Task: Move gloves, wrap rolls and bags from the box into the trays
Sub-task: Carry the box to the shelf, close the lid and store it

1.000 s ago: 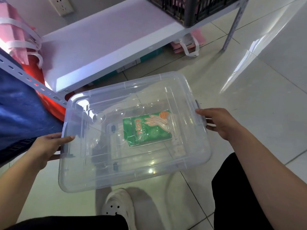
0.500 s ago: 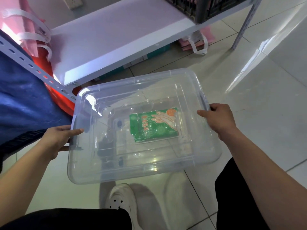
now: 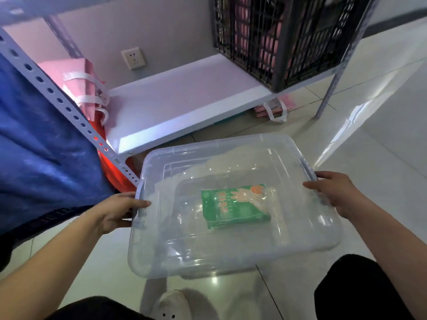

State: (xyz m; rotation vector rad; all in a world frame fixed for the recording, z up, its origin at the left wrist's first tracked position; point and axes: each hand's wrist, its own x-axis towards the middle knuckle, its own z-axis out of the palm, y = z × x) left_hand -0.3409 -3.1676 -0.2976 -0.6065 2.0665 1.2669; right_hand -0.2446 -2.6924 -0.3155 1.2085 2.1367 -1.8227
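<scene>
I hold a clear plastic box [image 3: 147, 257] with its lid on, above the tiled floor, in front of my legs. My left hand [image 3: 115, 211] grips the handle on its left end, thumb on top of the lid edge. My right hand [image 3: 332, 192] grips the handle on the right end. Inside, seen through the lid, lies one green pack of gloves [image 3: 233, 209] with a hand printed on it, flat near the middle of the bottom.
A white shelf board [image 3: 184, 105] of a metal rack lies just beyond the box. A dark crate [image 3: 286, 38] stands on it at the right. Pink bags [image 3: 78, 86] and a blue cloth [image 3: 41, 144] are at the left. My shoe [image 3: 171, 306] is below the box.
The view has tilted up, so the rack, crate and wall socket show more. The box stays gripped by both hands and sits lower and further right in view.
</scene>
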